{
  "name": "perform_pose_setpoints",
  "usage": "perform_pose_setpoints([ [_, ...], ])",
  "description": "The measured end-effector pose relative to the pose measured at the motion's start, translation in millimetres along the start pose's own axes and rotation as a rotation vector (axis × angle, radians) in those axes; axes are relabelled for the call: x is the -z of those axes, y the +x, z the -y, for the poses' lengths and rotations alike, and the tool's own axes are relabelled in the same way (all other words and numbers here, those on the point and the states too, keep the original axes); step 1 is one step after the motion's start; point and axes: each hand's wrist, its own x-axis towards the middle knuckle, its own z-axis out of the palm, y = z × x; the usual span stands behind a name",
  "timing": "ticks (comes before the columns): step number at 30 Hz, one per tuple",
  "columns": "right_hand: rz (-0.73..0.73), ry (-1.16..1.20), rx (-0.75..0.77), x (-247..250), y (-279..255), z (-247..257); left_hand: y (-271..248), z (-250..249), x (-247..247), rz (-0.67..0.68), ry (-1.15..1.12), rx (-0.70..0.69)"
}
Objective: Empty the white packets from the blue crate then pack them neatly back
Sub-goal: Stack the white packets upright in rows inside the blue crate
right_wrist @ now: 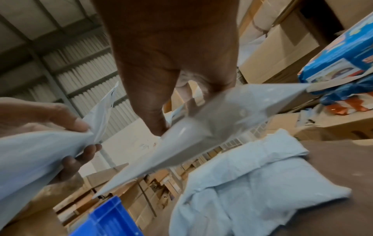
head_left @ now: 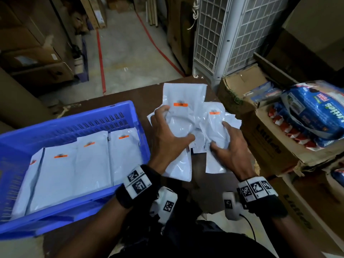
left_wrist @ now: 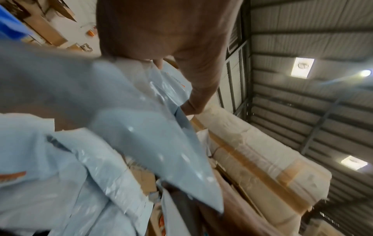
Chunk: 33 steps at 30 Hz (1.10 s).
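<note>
Gripping one white packet each, both hands work at centre frame above the brown worktop [head_left: 204, 185]: the left hand [head_left: 167, 138] curls round a long packet [head_left: 178, 131], the right hand [head_left: 230, 148] round a shorter packet [head_left: 214, 123]. More loose packets [head_left: 230, 120] lie beneath. At lower left, the blue crate [head_left: 61, 125] holds a row of packed packets [head_left: 74, 170].

One blue crate [head_left: 55, 127] – five packets [head_left: 61, 175] inside; two held packets [head_left: 178, 127] above a loose heap, count unclear; two hands [head_left: 167, 138].
</note>
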Motion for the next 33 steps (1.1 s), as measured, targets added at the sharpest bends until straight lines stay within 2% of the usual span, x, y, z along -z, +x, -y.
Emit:
perform_pose_setpoints([
  [6, 0.010, 0.111, 0.104, -8.6, 7.3, 80.3, 35.0, 8.3, 90.2, -0.139, 0.029, 0.033],
  [10, 0.062, 0.174, 0.173, -26.9, 12.0, 130.8, 45.1, 35.7, 146.5, -0.206, 0.051, 0.164],
  [15, 0.236, 0.192, 0.238, -64.6, 7.6, 186.8, 43.0, 69.7, 203.8, -0.259, 0.120, 0.288],
  [18, 0.362, 0.174, 0.265, -92.9, 0.3, 214.2, 38.5, 87.8, 230.2, -0.291, 0.143, 0.407],
  [24, 0.520, 0.027, 0.287, -135.7, -11.0, 243.3, 21.2, 112.2, 253.4, -0.163, 0.221, 0.591],
  [29, 0.603, -0.142, 0.177, -157.0, -8.3, 244.7, 14.0, 121.9, 245.2, 0.014, 0.296, 0.674],
  [33, 0.651, -0.246, 0.096, -170.0, -5.0, 239.6, 10.2, 128.7, 234.8, 0.083, 0.348, 0.703],
])
